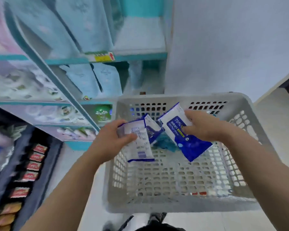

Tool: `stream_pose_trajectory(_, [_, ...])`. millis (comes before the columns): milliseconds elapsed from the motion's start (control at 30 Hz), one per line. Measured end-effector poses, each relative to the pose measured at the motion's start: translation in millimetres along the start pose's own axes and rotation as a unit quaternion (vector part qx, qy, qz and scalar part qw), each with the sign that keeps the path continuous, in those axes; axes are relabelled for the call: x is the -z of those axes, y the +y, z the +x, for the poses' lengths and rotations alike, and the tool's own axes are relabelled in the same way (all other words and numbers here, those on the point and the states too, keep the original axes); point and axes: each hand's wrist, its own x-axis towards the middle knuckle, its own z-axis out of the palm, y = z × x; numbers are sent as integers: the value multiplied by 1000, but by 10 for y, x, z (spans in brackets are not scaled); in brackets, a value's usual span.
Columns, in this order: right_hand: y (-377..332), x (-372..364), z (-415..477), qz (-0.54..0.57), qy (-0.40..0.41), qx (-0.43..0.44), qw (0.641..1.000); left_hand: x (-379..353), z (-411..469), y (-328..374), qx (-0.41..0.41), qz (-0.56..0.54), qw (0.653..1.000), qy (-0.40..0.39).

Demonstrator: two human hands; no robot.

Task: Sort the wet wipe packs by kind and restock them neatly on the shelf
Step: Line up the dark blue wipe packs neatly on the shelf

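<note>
Both hands are over a grey perforated basket (pixel 250 147). My left hand (pixel 110 140) grips a white and blue wet wipe pack (pixel 140 147), its printed back facing me, with a second blue pack (pixel 153 129) tucked behind it. My right hand (pixel 202 125) pinches a blue and white alcohol wipe pack (pixel 187 139) marked 75%, face up and tilted. A crumpled blue item (pixel 163 142) lies in the basket beneath the packs. Teal shelves (pixel 140 55) with pale blue packs (pixel 83 25) rise at the upper left.
Lower shelf tiers at left hold large pastel packs (pixel 23 84) and a green round item (pixel 103 113). A dark rack (pixel 33 165) at the bottom left carries red and white sachets. A pale wall stands to the right. Small red and blue items lie at the basket's near edge.
</note>
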Motion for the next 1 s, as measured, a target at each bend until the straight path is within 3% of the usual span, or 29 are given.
stream_pose_trajectory(100, [-716,-73,4,96,64,76,990,553,-418,-202,9,-115,988,101])
stream_pose_trajectory(267, [-2066,-612,-34,187,55,170,966,1484,-1371,-737,-11,-238,939,248])
stream_pose_trajectory(433, [-3488,-1492,-110,308,-83,231,919,2433,-2420,-1413,-5,-313,892,328])
stream_pose_trajectory(667, [-5326,-2840,-261,381,-262,278,842,3340,-3748,-2217,9,-372,801,469])
stream_pose_trajectory(767, [-5932,-3362,-353,380,-336,295,810,3585,-4180,-2499,8,-399,744,535])
stream_pose_trajectory(867, [-6468,-3809,-422,338,-367,330,801,3797,-4532,-2769,3,-414,699,583])
stream_pose_trajectory(1000, [-7153,-4250,-441,298,-393,363,791,4129,-4862,-3138,7,-404,673,620])
